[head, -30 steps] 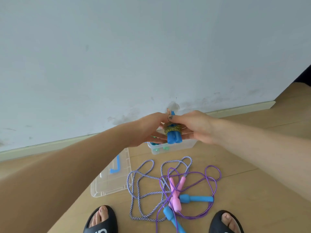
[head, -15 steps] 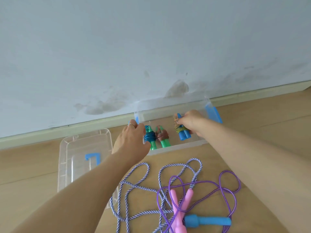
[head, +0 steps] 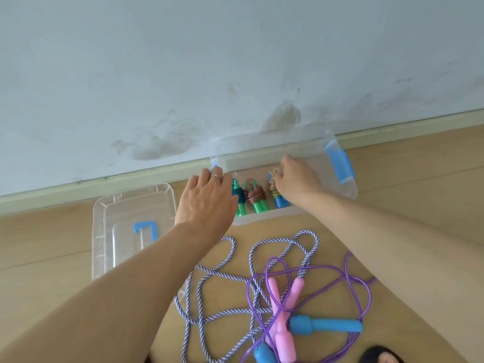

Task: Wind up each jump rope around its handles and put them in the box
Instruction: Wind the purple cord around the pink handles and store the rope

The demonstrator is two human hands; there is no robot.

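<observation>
A clear plastic box [head: 264,219] with blue latches stands on the floor against the wall. Inside it lie a teal-wound rope on green handles [head: 240,205], a brown-wound rope on green handles [head: 256,199], and a yellow-wound rope on blue handles [head: 281,201]. My right hand [head: 297,180] reaches into the box and grips the top of the blue-handled bundle. Hovering with relaxed fingers over the box's left end is my left hand [head: 207,203], which partly hides the teal bundle. Loose on the floor lie a blue-white striped rope [head: 225,276] with blue handles [head: 324,324] and a purple rope with pink handles [head: 285,302].
The box's clear lid [head: 125,231] lies flat on the wooden floor to the left. A grey wall with a skirting board runs right behind the box. A black sandal [head: 379,357] shows at the bottom right, beside the tangled ropes.
Both hands moved forward and down from mid-air to the box. The right hand carried the blue-handled bundle in beside the other two; the left hand let go and hovers over the box's left end.
</observation>
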